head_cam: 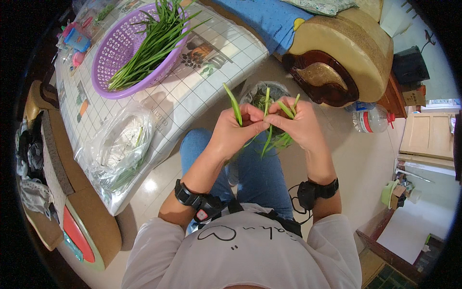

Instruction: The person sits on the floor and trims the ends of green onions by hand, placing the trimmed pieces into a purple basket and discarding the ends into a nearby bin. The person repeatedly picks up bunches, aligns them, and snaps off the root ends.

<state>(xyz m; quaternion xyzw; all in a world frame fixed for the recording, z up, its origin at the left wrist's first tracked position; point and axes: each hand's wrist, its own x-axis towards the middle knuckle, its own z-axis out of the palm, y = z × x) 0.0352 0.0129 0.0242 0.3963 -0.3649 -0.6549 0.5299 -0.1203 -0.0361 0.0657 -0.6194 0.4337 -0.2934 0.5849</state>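
Note:
My left hand point(240, 124) and my right hand point(294, 123) meet above my lap, thumbs nearly touching. Green leafy stalks point(267, 101) pass between and through the fingers of both, their leafy ends hanging below. Beneath and beyond the hands is a bin lined with a clear bag point(252, 90), with green scraps inside; the hands partly hide it. A purple plastic colander point(115, 54) on the table holds a bundle of long green stalks point(151, 50). Nearer on the table lies an open clear plastic bag point(119, 144) with some greens in it.
The table point(216, 86) has a checked cover and stands at the left. Blue and pink plastic cups point(77, 39) are at its far left. A padded chair point(335, 54) stands ahead on the right, beside a large clear plastic bottle point(371, 121). Another seat point(83, 216) is at lower left.

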